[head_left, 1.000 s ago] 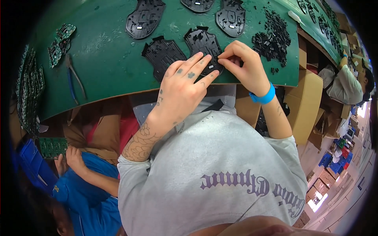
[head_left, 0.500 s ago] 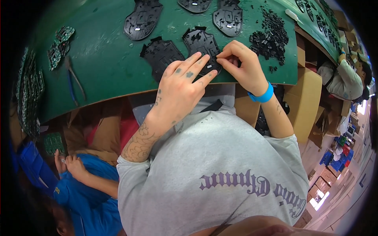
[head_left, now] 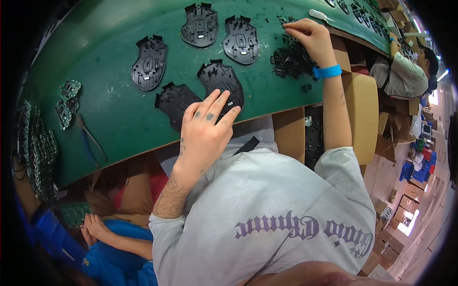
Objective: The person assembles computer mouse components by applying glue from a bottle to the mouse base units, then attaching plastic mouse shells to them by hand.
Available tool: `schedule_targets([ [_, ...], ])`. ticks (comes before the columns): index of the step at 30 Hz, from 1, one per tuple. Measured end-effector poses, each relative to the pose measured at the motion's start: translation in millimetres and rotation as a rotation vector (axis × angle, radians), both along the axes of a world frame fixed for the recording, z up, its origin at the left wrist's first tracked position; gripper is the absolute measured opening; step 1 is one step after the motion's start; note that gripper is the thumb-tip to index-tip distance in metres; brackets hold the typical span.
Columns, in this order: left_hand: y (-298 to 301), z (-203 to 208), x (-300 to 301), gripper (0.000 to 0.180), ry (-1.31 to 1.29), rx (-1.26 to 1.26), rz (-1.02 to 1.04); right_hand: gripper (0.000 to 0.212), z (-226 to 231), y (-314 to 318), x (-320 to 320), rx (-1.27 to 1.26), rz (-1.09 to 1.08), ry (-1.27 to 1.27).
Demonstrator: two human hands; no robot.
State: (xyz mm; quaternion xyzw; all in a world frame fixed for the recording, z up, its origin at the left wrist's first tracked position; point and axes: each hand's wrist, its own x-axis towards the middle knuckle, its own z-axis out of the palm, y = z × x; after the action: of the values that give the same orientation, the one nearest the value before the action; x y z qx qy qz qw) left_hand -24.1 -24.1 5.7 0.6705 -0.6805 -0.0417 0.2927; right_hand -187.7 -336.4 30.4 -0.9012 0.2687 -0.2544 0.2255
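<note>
My left hand [head_left: 207, 128] lies with its fingers stretched out over the lower part of a black plastic shell [head_left: 220, 78], flat on the bench. Beside that shell a second black shell [head_left: 176, 102] sits partly under the same hand. My right hand [head_left: 312, 43], with a blue wristband, is at the far edge of a pile of small black plastic parts [head_left: 293, 59]. Its thumb and forefinger are pinched together; whatever is between them is too small to make out. Farther back lie more shells: one on the left [head_left: 150, 64], one in the middle [head_left: 200, 26], one nearer the pile [head_left: 241, 40].
Circuit boards [head_left: 69, 102] and pliers [head_left: 90, 140] lie on the green bench [head_left: 109, 57] at left, near a stack of boards [head_left: 38, 148]. A white dropper bottle [head_left: 318, 15] is behind the pile. Cardboard boxes [head_left: 361, 119] stand at right. A co-worker in blue [head_left: 119, 248] sits close at left.
My right hand has left the shell and moved right and away to the pile of small parts. My left hand stays on the shell. The view has shifted.
</note>
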Motion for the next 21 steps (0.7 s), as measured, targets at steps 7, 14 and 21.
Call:
schedule_targets([
  [7,1,2,-12,0.034,0.199,-0.349,-0.173,0.012,0,-11,6,-0.264,0.169,0.281],
  [14,-27,-48,-73,0.024,0.859,0.552,-1.044,0.01,17,18,44,0.008,0.192,0.098],
  [21,-32,-59,-110,0.03,1.139,0.668,-1.406,0.015,-3,65,113,0.49,0.165,-0.16],
])
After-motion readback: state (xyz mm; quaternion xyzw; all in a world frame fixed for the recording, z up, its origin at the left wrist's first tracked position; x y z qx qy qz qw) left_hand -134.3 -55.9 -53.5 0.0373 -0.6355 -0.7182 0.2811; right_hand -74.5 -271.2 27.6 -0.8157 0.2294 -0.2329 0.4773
